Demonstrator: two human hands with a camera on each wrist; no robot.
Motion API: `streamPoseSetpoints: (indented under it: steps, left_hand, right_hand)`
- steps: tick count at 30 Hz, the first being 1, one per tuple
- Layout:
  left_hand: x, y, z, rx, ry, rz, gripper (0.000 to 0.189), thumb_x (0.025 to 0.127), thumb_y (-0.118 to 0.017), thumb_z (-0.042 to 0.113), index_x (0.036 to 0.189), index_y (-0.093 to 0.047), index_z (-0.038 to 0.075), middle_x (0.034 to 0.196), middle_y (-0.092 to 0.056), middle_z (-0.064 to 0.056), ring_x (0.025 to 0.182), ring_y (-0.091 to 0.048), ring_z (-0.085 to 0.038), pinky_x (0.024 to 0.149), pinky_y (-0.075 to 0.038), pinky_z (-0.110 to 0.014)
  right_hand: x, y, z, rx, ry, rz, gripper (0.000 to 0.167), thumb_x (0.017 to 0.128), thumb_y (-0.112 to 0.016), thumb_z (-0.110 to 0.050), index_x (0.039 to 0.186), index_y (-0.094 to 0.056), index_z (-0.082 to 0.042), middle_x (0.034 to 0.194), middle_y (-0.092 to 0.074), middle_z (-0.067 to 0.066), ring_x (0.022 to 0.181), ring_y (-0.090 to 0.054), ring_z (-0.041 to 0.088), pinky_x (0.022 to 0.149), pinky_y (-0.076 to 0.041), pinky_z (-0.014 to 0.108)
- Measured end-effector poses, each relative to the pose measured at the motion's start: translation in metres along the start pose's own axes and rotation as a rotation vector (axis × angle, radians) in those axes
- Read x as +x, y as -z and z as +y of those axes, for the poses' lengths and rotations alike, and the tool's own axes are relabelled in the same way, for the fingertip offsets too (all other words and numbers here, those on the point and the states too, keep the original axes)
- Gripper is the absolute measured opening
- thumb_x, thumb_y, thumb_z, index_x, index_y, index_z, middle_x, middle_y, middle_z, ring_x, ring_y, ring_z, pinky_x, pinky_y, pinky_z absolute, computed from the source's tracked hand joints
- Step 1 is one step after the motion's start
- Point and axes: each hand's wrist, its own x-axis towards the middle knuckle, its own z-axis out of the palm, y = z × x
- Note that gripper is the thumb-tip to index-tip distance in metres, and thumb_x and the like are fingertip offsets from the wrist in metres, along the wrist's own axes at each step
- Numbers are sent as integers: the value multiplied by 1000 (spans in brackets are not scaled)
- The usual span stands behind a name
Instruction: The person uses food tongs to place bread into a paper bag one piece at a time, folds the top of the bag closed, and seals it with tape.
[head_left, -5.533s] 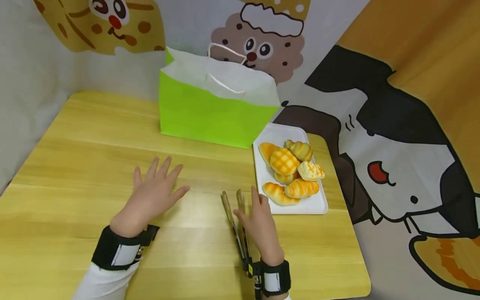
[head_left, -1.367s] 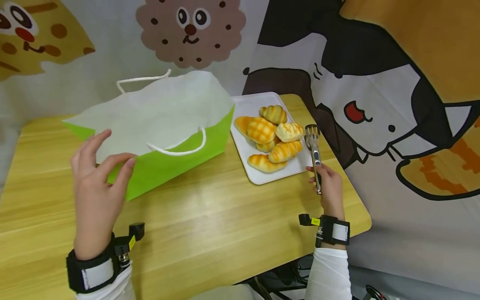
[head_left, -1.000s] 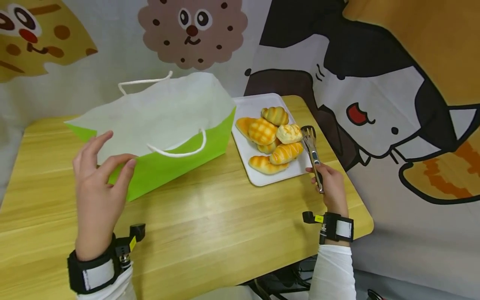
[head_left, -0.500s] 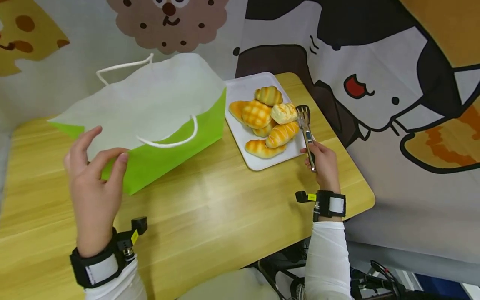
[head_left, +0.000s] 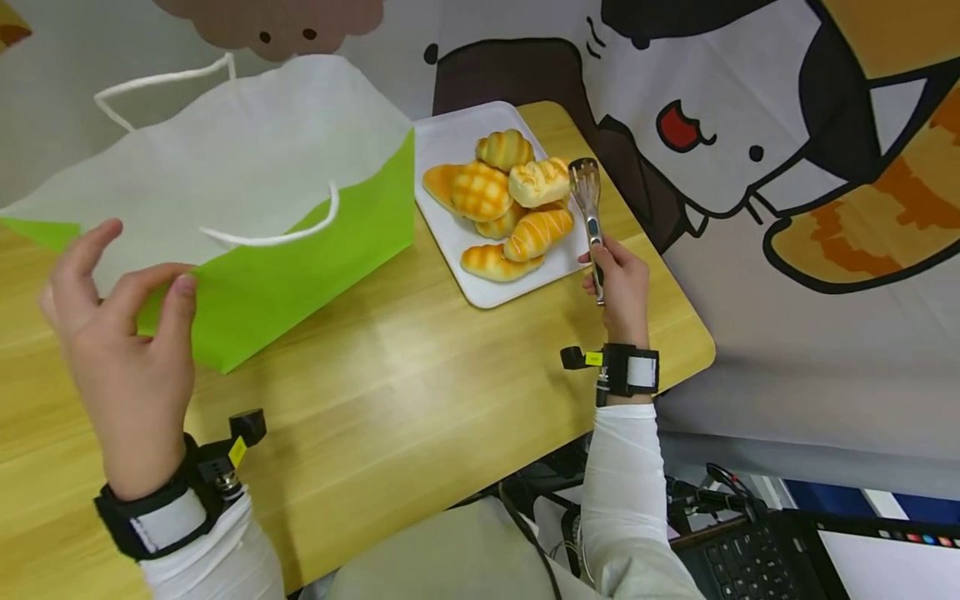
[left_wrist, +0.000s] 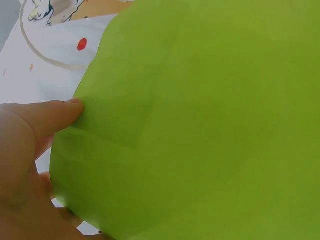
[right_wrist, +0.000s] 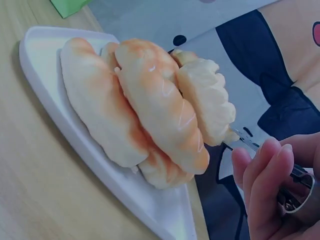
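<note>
At the left of the head view, my left hand (head_left: 123,358) pinches the front rim of a green paper bag (head_left: 300,283) between thumb and index finger. The bag gapes wide, showing its white lining and white cord handles. My right hand (head_left: 624,279) grips metal tongs (head_left: 592,218) by the handle, their heads upward at the right edge of a white tray (head_left: 468,287). In the right wrist view the tongs' tip is right by a pale, lumpy bread roll (right_wrist: 207,100). Below it on the tray lies an icing-striped roll (head_left: 538,233).
More bread on the tray includes a crosshatched bun (head_left: 480,190), a twisted roll (head_left: 505,149) and a long roll (head_left: 498,262). The wooden table (head_left: 375,417) ends near my lap. A laptop (head_left: 765,554) is at the lower right, and a cartoon-printed cloth (head_left: 735,208) hangs behind.
Since the oldest frame, my right hand has picked up the tongs from the table, and my left hand has pulled the bag open and nearer. Lately the head view has swung down and right.
</note>
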Motion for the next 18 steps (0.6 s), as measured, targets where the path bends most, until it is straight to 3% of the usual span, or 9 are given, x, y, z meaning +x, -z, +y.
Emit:
streamPoseSetpoints:
  steps: [5,9,15,18]
  left_hand:
    - [3,8,-11,43,-23,52,33,98,-64,23,101,-73,-9,146,-51,13,141,-32,-9,119,-26,-29]
    - [3,14,-11,79,-3,67,36,99,-63,24,101,-73,-10,147,-52,11,142,-32,-9,119,-25,-28]
    - [2,20,-1,45,47,-4,26,98,-64,12,100,-70,-13,148,-51,-1,145,-29,-16,120,-23,-29]
    - [2,21,0,30,65,-49,25,98,-63,10,100,-69,-14,150,-49,-1,146,-26,-16,120,-24,-30]
  right_hand:
    - [-1,-10,-12,13,40,-3,33,101,-57,-23,132,-64,-11,86,-66,3,48,-51,8,45,-47,17]
    - [-7,-9,-19,62,62,5,34,101,-58,-21,132,-64,-10,84,-66,3,47,-50,8,44,-47,17]
    - [-19,-5,-33,133,135,0,32,100,-59,-17,129,-65,-5,84,-66,5,45,-49,10,42,-45,17]
    - [-26,-5,-44,140,155,6,32,100,-60,-16,131,-66,-11,85,-67,6,45,-48,11,42,-46,18]
